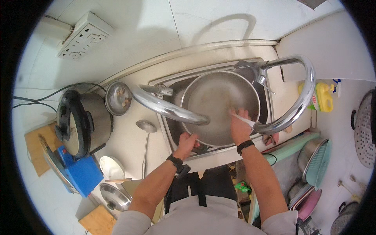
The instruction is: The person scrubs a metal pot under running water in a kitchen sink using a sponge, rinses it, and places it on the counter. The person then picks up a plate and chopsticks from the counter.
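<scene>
A large round metal pan [214,97] rests over the stainless steel sink [188,157]. My left hand [187,144] grips its near left rim, the thumb on top and the fingers curled at the edge. Inside the pan, at the right, my right hand [240,124] lies with its fingers spread a little and nothing plainly in them. Water runs from the right-hand chrome faucet [308,88] across that hand into the pan. The left-hand chrome faucet [173,111] arches over the pan's left part, with no water seen coming from it.
Left of the sink are a ladle [146,127], a metal bowl with scraps [118,98], a pressure cooker [88,126], a white bowl [111,169] and a metal lid [115,196]. A yellow detergent bottle [323,98] and stacked basins [312,164] are at the right.
</scene>
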{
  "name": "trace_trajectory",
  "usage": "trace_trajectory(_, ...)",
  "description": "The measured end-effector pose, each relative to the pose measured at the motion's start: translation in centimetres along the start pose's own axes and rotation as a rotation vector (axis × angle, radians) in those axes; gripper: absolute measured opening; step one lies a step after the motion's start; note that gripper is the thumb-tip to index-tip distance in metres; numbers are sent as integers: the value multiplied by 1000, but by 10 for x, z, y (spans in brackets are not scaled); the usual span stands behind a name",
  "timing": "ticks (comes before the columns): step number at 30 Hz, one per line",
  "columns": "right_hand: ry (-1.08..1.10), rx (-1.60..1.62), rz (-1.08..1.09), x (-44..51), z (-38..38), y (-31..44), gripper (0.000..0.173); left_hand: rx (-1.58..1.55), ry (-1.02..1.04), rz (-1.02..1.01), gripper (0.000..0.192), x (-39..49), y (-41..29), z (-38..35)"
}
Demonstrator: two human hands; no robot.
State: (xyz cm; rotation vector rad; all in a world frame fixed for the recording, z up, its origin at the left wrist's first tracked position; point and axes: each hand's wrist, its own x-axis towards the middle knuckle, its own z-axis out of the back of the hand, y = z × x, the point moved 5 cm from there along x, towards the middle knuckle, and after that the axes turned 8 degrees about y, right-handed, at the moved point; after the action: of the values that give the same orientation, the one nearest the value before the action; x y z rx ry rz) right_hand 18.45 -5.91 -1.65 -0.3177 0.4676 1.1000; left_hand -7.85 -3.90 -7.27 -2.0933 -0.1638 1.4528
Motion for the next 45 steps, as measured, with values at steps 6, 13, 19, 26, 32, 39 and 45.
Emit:
trace_trajectory(6,347,82,-34,-20,-49,55,55,9,7,-27,25,8,0,-10)
trace_trajectory(13,39,1530,73,21,-43,148,30,178,-14,-127,49,25,23,4)
trace_trajectory(19,283,1038,285,12,-55,118,22,352,-44,-121,85,14,6,-3)
trace_trajectory(26,393,-11,337,-29,-16,9,22,400,-61,-73,90,5,-12,-10)
trace_trajectory(32,496,57,405,-30,-22,51,21,442,-35,-70,92,7,-14,-1)
trace_trajectory(39,241,1135,374,4,-31,136,37,531,0,-114,93,16,-14,5)
trace_trajectory(45,847,334,588,-20,-46,51,59,491,-129,-191,93,14,-4,-3)
